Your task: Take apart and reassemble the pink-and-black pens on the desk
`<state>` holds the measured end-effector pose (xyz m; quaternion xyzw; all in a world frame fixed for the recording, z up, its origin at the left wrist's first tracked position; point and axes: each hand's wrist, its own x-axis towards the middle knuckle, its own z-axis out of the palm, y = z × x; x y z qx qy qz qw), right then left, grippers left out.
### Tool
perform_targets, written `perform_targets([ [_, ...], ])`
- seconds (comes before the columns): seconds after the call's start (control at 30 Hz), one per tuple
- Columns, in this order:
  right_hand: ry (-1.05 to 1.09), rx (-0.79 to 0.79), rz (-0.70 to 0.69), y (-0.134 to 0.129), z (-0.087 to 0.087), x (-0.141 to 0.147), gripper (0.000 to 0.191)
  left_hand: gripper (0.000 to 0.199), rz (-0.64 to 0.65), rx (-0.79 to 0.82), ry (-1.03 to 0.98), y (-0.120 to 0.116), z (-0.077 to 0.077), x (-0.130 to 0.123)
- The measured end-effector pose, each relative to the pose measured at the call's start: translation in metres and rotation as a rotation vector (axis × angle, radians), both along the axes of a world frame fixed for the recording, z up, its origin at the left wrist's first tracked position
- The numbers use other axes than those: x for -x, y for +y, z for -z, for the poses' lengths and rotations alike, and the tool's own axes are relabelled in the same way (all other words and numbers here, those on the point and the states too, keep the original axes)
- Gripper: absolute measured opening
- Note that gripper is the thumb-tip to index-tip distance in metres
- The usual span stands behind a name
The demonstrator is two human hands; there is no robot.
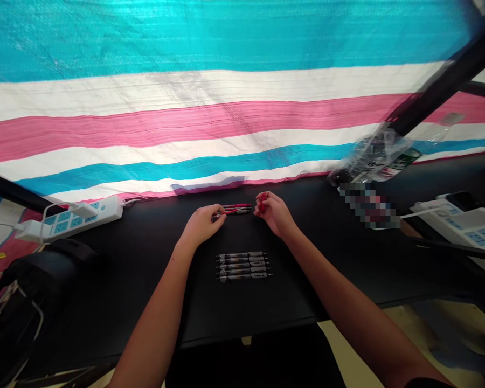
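Note:
Red-and-clear pens point(237, 210) lie side by side at the back of the black table. My left hand point(202, 223) is at their left end, with thumb and fingers closed around the end of the nearest one. To the right of these pens, my right hand point(275, 214) is raised a little with its fingers curled. Between those fingertips shows a small red piece point(263, 201); its full shape is hidden by the fingers. Closer to me, several clear pens with grey grips point(243, 266) lie in a neat parallel stack of rows, untouched.
A white power strip point(87, 216) with plugs lies at the back left, near a black rounded object point(48, 275). Crumpled clear plastic packaging point(374, 156) is at the back right, beside another white power strip point(464, 221). A striped tarp point(210, 124) hangs behind the table point(145, 302).

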<state>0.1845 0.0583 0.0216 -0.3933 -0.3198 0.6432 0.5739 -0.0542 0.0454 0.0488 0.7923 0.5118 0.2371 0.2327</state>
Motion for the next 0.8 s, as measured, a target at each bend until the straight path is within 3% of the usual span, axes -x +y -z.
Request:
perform_targets([
  [0.13, -0.244, -0.106, -0.165, -0.006, 0.004, 0.008, 0.017, 0.013, 0.016, 0.002, -0.014, 0.0, 0.001, -0.001],
  [0.3, -0.449, -0.19, -0.195, -0.011, 0.004, 0.013, 0.027, 0.014, 0.037, 0.012, -0.03, 0.001, 0.004, -0.002],
  [0.57, -0.378, -0.184, -0.246, -0.013, 0.005, 0.016, 0.026, 0.015, 0.11, -0.033, -0.026, 0.003, 0.013, -0.005],
  [0.8, -0.191, -0.142, -0.185, -0.01, 0.005, 0.015, 0.022, 0.012, 0.087, 0.002, -0.073, 0.002, 0.006, -0.001],
])
